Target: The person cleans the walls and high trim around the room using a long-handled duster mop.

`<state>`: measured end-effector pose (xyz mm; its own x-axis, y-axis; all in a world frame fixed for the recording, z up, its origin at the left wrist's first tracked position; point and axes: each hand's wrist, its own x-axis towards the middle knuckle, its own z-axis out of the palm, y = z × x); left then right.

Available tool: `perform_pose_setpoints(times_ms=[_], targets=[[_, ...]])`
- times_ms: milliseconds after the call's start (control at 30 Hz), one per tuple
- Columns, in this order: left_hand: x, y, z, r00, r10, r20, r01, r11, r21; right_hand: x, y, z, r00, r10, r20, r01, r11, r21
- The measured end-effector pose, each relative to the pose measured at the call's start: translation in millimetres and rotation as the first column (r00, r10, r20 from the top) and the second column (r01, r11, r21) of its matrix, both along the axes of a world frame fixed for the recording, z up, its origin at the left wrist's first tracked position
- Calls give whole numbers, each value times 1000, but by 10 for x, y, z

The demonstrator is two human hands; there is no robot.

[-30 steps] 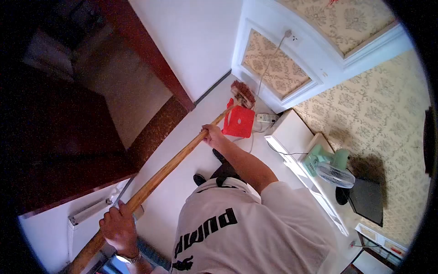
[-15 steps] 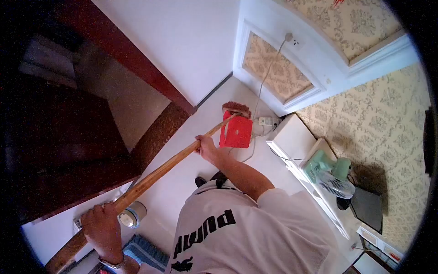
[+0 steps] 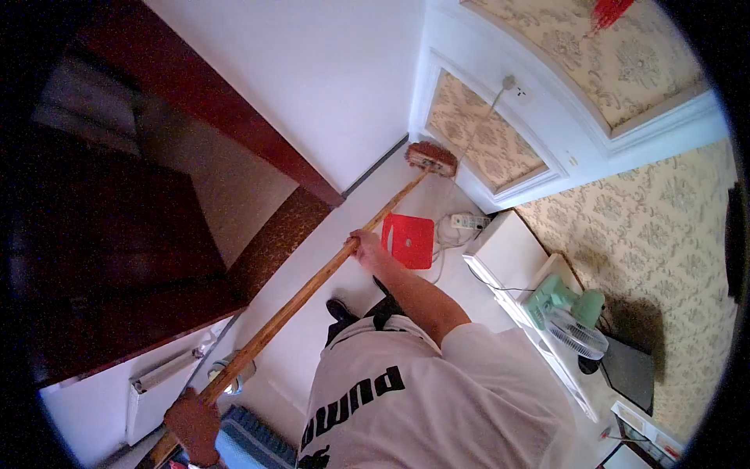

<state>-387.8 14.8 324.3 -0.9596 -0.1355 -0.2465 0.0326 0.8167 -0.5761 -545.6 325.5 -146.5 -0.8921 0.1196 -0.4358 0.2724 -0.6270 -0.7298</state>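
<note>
A broom point(image 3: 303, 300) with a long wooden handle runs diagonally across the view. Its reddish-brown bristle head point(image 3: 431, 159) is at the floor's far corner, close to the white panelled wall. My right hand point(image 3: 366, 248) is closed around the middle of the handle. Lower down, my left hand point(image 3: 192, 426) grips the handle near its end, with a band partly visible at the wrist. Beside the handle, just past my right hand, a red plastic thing with a slot point(image 3: 409, 242) rests on the pale floor; its exact kind is unclear.
A white power strip point(image 3: 469, 222) with cords lies right of the red thing. A white cabinet point(image 3: 512, 246) carries a green fan point(image 3: 569, 313). Dark wooden furniture point(image 3: 117, 258) stands left, near a door frame point(image 3: 258, 141). A blue textured item point(image 3: 254, 438) lies near my left hand.
The broom head has moved away from me, from over the red thing to the corner by the wall. My left hand is lower in view; my right has shifted slightly right.
</note>
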Motion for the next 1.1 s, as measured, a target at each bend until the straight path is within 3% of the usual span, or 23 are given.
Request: perform_pose_setpoints(times_ms=[67,100,167,233,267,400,567,633,700,767,833,900,933,1000,1033,1100], targets=[[158,-487,-33,998,-20,64,22,999,-30,-55,194,555,975,-84,206,145,943,-300],[182,-604,-25,991,-44,125,52,997,-58,-105,192,530,975,-78,207,139,945,-297],[266,-727,-229,999,33,38,-30,997,-65,-127,138,483,938,-206,278,303,876,-375],[233,-770,-380,983,-83,-164,89,996,26,-142,26,519,917,-231,326,352,855,-382],[255,-891,-531,995,-12,-101,7,999,-47,-156,-57,562,896,-253,365,394,832,-389],[260,-1045,-845,996,46,-75,-45,999,21,-82,-364,456,893,-267,362,405,827,-389],[393,-1496,-1263,993,-41,-107,46,998,41,103,-756,557,876,-253,411,402,854,-332],[380,-1548,-1270,998,44,-33,-39,989,143,136,-871,520,873,-257,415,397,868,-298],[344,-1602,-1140,998,60,30,-64,988,140,110,-933,452,823,-254,508,398,896,-197],[352,-1737,-1029,992,89,87,-109,961,253,23,-957,376,830,-229,509,396,884,-247],[328,-1709,-946,994,35,101,-54,980,190,-52,-1004,404,834,-202,514,394,870,-297],[271,-1510,-876,994,109,-3,-108,992,70,-269,-1000,449,854,-190,484,341,907,-247],[294,-1470,-924,995,105,0,-104,992,70,-389,-937,438,881,-146,450,320,884,-339],[383,-1530,-1013,964,51,-262,3,980,201,-442,-876,372,918,-164,362,308,869,-387],[356,-1563,-1009,965,44,-257,9,979,202,-429,-856,322,948,-152,279,256,886,-387],[208,-1544,-936,984,174,-26,-175,985,-4,-299,-835,345,949,-171,265,271,872,-407]])
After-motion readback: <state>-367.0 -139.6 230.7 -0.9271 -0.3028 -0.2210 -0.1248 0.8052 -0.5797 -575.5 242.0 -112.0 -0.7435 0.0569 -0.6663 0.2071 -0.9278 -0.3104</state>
